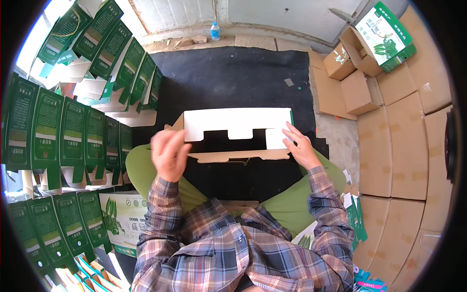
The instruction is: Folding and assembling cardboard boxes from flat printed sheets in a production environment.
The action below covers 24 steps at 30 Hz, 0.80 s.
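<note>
An unfinished cardboard carton [238, 119], white on its upper panel and plain brown on its near flap, lies across my lap between my hands. Tabs and gaps along the white panel open onto a dark inside. At the carton's right end, my right hand [302, 148] has its thumb and fingers on the white end flap and its edge. My left hand [169, 155] is beside the left end, blurred, its fingers partly stretched and apart. Whether it touches the brown left flap cannot be made out.
Green printed cartons [46, 129] stand in rows at the left. Brown boxes [374, 151] are stacked at the right, with a green-and-white carton [384, 39] on top. A black mat [228, 73] covers the floor; a blue-labelled bottle [215, 31] stands by the far wall.
</note>
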Tool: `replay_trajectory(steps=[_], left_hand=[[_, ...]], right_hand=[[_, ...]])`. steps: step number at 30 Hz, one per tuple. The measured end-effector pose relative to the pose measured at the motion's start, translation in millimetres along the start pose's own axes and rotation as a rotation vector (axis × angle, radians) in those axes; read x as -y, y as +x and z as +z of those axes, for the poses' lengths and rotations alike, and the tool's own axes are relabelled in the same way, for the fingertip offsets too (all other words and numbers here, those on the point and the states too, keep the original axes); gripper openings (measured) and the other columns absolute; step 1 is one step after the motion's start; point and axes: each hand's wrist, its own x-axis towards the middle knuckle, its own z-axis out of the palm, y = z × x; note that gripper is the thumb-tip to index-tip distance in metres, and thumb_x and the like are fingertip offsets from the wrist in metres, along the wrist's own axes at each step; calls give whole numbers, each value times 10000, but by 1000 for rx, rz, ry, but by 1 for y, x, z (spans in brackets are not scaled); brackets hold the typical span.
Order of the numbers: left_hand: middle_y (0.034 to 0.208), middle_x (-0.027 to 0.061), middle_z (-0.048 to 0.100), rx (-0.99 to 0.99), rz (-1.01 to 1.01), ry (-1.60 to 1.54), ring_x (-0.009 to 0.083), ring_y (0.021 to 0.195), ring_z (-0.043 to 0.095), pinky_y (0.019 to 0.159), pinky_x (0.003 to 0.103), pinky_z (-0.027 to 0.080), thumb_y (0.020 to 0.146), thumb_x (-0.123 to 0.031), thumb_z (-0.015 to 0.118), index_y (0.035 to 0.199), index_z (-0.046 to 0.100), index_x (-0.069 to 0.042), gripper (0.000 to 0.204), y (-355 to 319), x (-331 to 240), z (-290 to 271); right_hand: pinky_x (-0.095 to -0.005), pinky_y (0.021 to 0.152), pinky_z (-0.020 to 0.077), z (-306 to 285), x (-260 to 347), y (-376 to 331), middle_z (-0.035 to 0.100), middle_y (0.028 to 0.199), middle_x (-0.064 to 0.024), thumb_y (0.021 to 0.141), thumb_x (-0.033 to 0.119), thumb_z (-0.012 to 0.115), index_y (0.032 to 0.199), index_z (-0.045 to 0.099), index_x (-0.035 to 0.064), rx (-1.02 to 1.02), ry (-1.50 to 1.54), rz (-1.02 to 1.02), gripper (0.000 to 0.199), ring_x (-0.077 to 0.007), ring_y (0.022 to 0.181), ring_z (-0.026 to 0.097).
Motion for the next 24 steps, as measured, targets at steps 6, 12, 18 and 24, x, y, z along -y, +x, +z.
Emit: replay_trajectory(steps=[6, 12, 18, 24], left_hand=[[1281, 182, 463, 144, -249, -310, 317, 1122, 470, 984, 423, 350, 782, -401, 634, 1363, 343, 3, 766, -35, 21, 5], [1197, 110, 533, 380, -426, -124, 313, 1109, 454, 944, 428, 339, 764, -171, 664, 1332, 419, -48, 631, -23, 16, 64], [1267, 6, 505, 368, -199, 275, 287, 1127, 433, 919, 494, 310, 787, -191, 664, 1237, 558, -200, 463, -26, 16, 73], [1254, -10, 528, 512, -101, 225, 277, 1156, 424, 942, 577, 268, 700, -413, 731, 1167, 606, -187, 533, -21, 0, 64]], right_hand=[[-361, 1002, 374, 4, 6, 4, 420, 1401, -131, 925, 238, 502, 1184, 581, 16, -30, -33, 1, 350, -305, 1222, 463], [-361, 956, 407, 5, -5, 10, 468, 1354, -138, 923, 239, 508, 1210, 562, 37, -102, 36, 19, 356, -281, 1161, 517], [-413, 872, 447, 10, 50, 1, 410, 1332, -149, 738, 338, 723, 1321, 485, 228, -32, -607, -94, 639, -325, 1043, 501], [-408, 823, 462, 18, 36, 0, 400, 1320, -125, 617, 316, 809, 1265, 545, 234, -45, -652, -129, 704, -323, 974, 473]])
